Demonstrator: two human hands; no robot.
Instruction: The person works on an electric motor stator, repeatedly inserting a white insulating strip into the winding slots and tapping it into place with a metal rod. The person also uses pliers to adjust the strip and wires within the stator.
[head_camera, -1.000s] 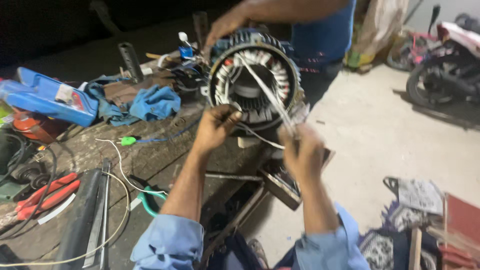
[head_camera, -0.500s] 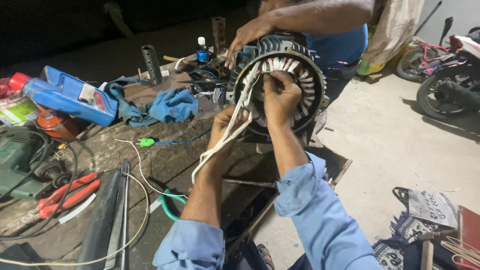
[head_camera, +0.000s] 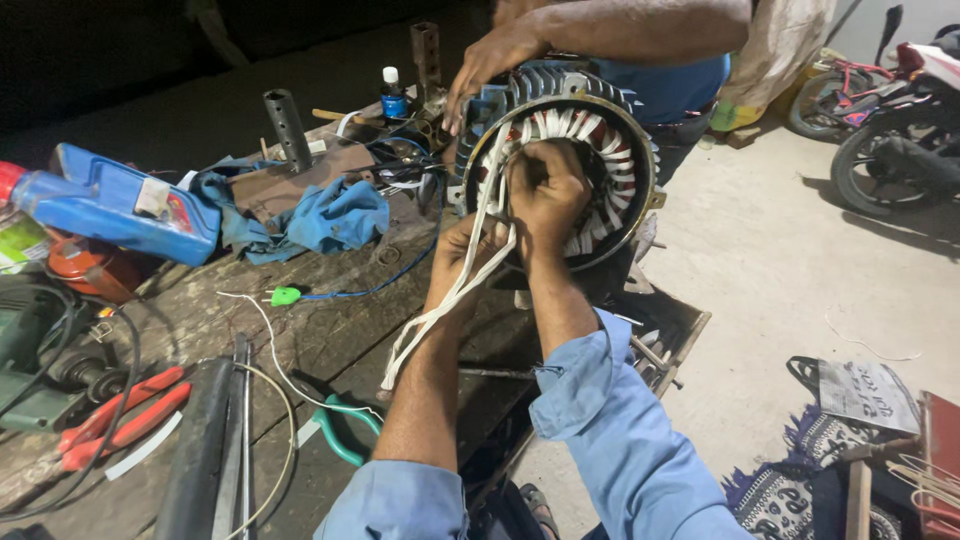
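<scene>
Workbench (head_camera: 330, 330): a worn wooden top that fills the left and middle of the view, crowded with tools.
Motor stator (head_camera: 565, 165): a round finned metal housing standing on edge at the far right end of the bench, its open face turned toward the wearer, with white-wrapped windings around the inside.
Co-worker's hand (head_camera: 490, 70): rests on the far top rim of the stator, fingers spread over the fins.
Blue bottle (head_camera: 125, 205): lies on its side at the far left of the bench.
Blue rag (head_camera: 325, 218): crumpled between the bottle and the stator.
Right hand (head_camera: 548, 192): clenched inside the stator's bore, gripping the upper end of the white tape against the windings.
Left hand (head_camera: 468, 255): just below and left of the right hand, at the stator's lower rim; fingers appear curled round the same tape, though the grip is partly hidden by the strands.
White tape (head_camera: 440, 305): several flat strands run from the bore down over the left forearm toward the near edge.
Red-handled pliers (head_camera: 120, 415): near left.
Green-handled pliers (head_camera: 345, 430): near the left elbow.
</scene>
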